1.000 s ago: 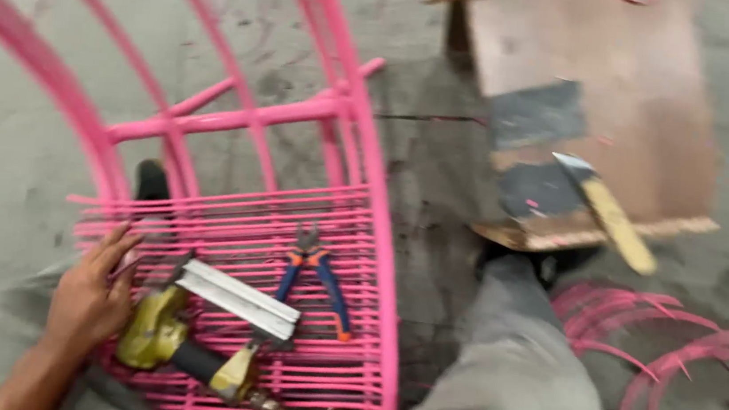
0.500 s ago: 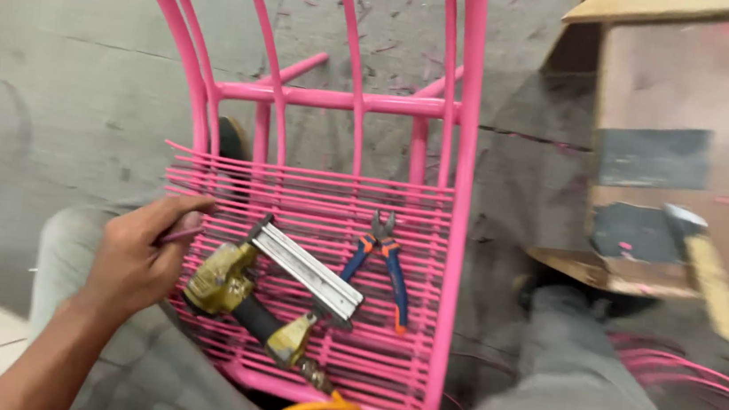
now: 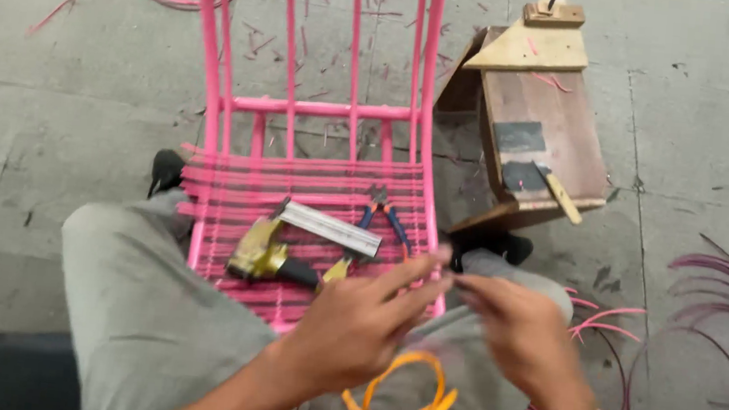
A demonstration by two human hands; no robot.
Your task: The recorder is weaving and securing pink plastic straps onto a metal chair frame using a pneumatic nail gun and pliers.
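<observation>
Pink chair frame (image 3: 317, 138) stands on the concrete floor (image 3: 53, 113) between the person's knees, its seat wound with rows of pink cord and its back made of bare upright rods. On the seat lie a staple gun (image 3: 275, 259) with a silver magazine and, just beside it, blue-handled pliers (image 3: 386, 216). Both hands meet at the front right corner of the seat: the left hand (image 3: 362, 325) with fingers stretched out, the right hand (image 3: 517, 331) blurred, fingertips pinched together. Whether they hold a strand cannot be made out. An orange hose (image 3: 403, 405) loops in front of the seat, partly hidden by the arms. A wooden box (image 3: 536, 132) stands right of the chair, a hammer (image 3: 559, 195) on it.
</observation>
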